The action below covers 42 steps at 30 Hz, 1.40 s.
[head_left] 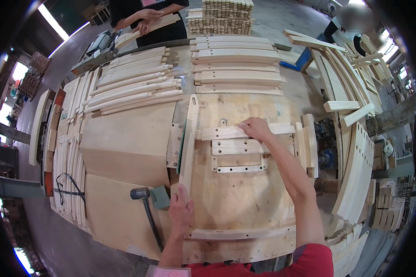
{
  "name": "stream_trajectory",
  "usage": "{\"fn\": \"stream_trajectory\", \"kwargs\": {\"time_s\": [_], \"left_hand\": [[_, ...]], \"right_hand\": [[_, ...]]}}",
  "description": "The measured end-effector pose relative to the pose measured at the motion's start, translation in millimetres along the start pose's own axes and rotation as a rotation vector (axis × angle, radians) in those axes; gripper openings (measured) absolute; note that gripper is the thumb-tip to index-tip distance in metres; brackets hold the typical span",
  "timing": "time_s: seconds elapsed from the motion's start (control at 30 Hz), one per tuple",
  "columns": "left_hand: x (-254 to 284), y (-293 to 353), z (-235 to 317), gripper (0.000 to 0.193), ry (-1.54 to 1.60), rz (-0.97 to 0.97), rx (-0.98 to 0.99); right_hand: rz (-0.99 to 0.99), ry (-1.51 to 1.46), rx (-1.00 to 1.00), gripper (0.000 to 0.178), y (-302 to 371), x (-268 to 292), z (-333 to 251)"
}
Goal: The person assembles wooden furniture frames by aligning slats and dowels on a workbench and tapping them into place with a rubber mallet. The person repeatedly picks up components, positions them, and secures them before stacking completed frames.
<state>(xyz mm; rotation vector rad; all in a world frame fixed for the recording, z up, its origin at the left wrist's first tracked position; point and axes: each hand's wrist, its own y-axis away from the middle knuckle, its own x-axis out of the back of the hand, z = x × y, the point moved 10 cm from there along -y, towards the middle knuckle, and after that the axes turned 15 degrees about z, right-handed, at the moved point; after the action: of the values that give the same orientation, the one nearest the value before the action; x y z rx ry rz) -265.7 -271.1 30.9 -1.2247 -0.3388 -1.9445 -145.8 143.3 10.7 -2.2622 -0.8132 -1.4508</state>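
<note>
My left hand point(181, 213) is closed round the near end of a long pale wooden bar point(188, 147), which stands lengthwise along the left side of the plywood board point(235, 198). With fingers bent over its top edge, my right hand point(255, 128) grips a wooden slat point(224, 133) lying crosswise. The slat's left end is close to the long bar, and its right end reaches toward upright wooden pieces point(300, 141). Just nearer lies a shorter slat with dark holes point(231, 147), partly under my right forearm. Below it is a small wooden bracket frame point(239, 169) with holes.
A black-headed mallet point(140, 194) lies left of my left hand, beside a green block point(160, 197). Stacked slats point(238, 60) stand at the far side. More wooden parts point(138, 87) lie on the left. A curved strip point(240, 234) crosses the near edge. Another person point(148, 23) stands opposite, holding wood.
</note>
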Motion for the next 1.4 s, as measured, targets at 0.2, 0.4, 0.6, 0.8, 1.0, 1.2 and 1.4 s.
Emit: {"fn": "stream_trajectory", "kwargs": {"time_s": [0.2,0.4,0.6,0.8,1.0,1.2,1.4], "left_hand": [[0,12,1,0.067,0.032,-0.04,0.057],[13,0,9,0.066,-0.009,-0.006,-0.029],[16,6,0,0.069,-0.058,-0.027,0.021],[4,10,-13,0.07,0.037,0.042,-0.082],[26,14,-27,0.068,0.066,0.03,0.005],[39,17,-36,0.069,0.028,0.042,0.0],[31,15,-25,0.073,0.044,0.051,-0.005]], "right_hand": [[0.234,0.021,0.085,0.045,11,10,-10],[0.485,0.15,0.025,0.035,21,32,-21],[0.716,-0.17,0.401,0.03,-24,33,-160],[0.481,0.114,0.346,0.031,-132,-31,-262],[0.357,0.186,0.508,0.024,-79,-24,-305],[0.33,0.175,0.384,0.023,98,27,-206],[0.175,-0.183,-0.047,0.025,284,57,-54]]}}
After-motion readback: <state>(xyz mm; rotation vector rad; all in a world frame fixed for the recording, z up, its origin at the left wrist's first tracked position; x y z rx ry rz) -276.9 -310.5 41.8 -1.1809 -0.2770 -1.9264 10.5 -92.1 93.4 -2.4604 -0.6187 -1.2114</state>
